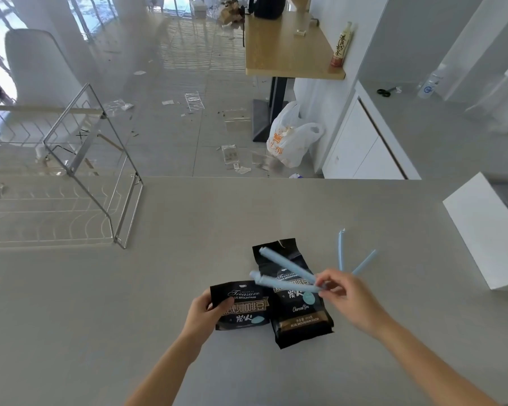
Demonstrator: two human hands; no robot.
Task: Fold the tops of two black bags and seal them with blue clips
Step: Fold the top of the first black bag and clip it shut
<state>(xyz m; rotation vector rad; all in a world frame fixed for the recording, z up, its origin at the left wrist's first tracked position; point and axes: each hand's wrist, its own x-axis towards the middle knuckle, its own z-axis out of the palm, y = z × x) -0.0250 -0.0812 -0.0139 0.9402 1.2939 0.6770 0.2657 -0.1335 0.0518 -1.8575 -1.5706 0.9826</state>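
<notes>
While the right hand (339, 291) pinches the hinge end of an opened blue clip (285, 273), its two arms fanned toward ten o'clock over the taller black bag (301, 317), the left hand (206, 313) has its grip closed on the left edge of the folded bag (242, 306), thumb on its face. That shorter bag looks already folded at the top (the taller one's torn top is still unfolded), so the step in hand appears to be sealing the first bag. Next, the clip's arms must straddle that fold and snap shut. A second clip (351, 257) lies open on the tabletop (129, 288) at two o'clock, near a white box (481, 230); the wire rack (79, 177) stands well apart at ten o'clock, leaving free room around the bags.
</notes>
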